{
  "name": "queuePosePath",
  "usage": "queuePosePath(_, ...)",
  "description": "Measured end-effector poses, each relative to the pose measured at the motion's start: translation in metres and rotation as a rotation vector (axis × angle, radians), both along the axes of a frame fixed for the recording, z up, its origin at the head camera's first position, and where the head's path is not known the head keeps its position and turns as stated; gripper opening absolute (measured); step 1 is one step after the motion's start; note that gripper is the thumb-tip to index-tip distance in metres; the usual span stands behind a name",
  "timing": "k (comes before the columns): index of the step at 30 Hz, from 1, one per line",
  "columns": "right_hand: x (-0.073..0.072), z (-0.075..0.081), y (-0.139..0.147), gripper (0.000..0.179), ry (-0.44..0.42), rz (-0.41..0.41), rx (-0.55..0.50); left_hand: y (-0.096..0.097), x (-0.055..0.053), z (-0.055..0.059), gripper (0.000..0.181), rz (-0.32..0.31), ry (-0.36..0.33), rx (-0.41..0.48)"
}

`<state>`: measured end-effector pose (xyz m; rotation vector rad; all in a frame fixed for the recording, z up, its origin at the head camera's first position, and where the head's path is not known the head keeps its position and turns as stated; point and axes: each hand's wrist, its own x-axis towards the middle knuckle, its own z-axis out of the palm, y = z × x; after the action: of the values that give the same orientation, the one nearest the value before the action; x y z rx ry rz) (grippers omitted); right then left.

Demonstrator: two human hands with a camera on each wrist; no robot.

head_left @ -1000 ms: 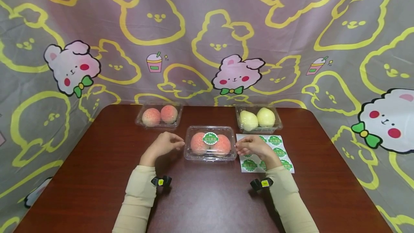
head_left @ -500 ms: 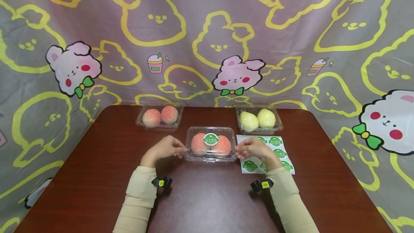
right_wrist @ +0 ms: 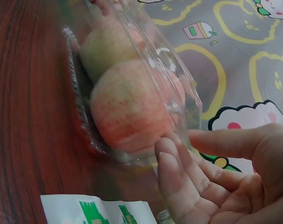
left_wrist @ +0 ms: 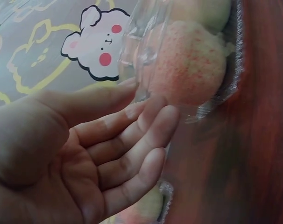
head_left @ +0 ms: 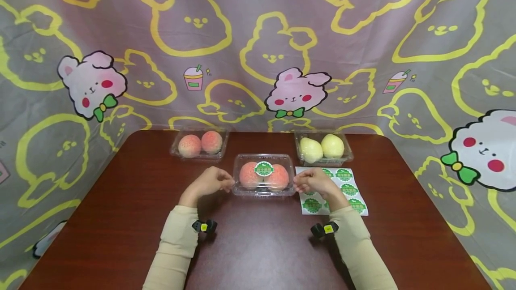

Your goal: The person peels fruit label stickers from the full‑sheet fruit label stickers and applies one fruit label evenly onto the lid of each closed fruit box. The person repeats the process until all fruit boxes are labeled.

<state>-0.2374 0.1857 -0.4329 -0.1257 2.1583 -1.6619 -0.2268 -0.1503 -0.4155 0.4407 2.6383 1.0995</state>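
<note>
A clear plastic fruit box [head_left: 264, 191] with two peaches [head_left: 278, 176] in it is in the middle of the head view. A round green and white sticker [head_left: 264, 169] is on its lid. My left hand [head_left: 211, 181] pinches the box's left end between thumb and fingertips; in the left wrist view its fingers [left_wrist: 153, 126] meet the plastic edge beside a peach. At the opposite end, my right hand [head_left: 318, 183] pinches the side edge, its thumb [right_wrist: 221, 140] and fingertips by the box corner in the right wrist view.
Behind on the left is another clear box [head_left: 200, 155] of peaches; at the back right, one [head_left: 325, 161] holds two pale yellow pears. A white sheet [head_left: 321, 209] of round green stickers lies under the right hand. A patterned curtain [head_left: 238, 115] hangs behind the table [head_left: 258, 254].
The left hand has come in to the box's left end. The box has shifted slightly away and to the right, with both hands at its ends.
</note>
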Motion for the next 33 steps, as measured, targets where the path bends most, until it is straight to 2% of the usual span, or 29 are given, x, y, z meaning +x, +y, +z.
queuePosePath(8,-0.001,-0.002,-0.009,0.033,-0.015,-0.128,-0.052,0.006,-0.006,-0.010,0.022,0.100,0.028,0.059)
queuePosePath(13,-0.004,-0.002,-0.013,0.033,-0.029,-0.205,-0.048,0.009,-0.010,-0.016,0.024,0.168,0.049,0.093)
queuePosePath(20,-0.008,-0.003,-0.017,0.034,-0.004,-0.265,-0.024,0.013,-0.011,-0.019,0.027,0.257,0.025,0.133)
queuePosePath(24,-0.006,-0.003,-0.018,0.035,-0.006,-0.275,-0.022,0.012,-0.010,-0.018,0.028,0.247,-0.008,0.157)
queuePosePath(27,-0.004,-0.003,-0.018,0.036,-0.007,-0.268,-0.036,0.010,-0.010,-0.017,0.028,0.213,-0.045,0.199)
queuePosePath(33,0.002,-0.005,-0.017,0.033,-0.001,-0.201,-0.040,0.005,-0.011,-0.017,0.027,0.176,-0.144,0.260)
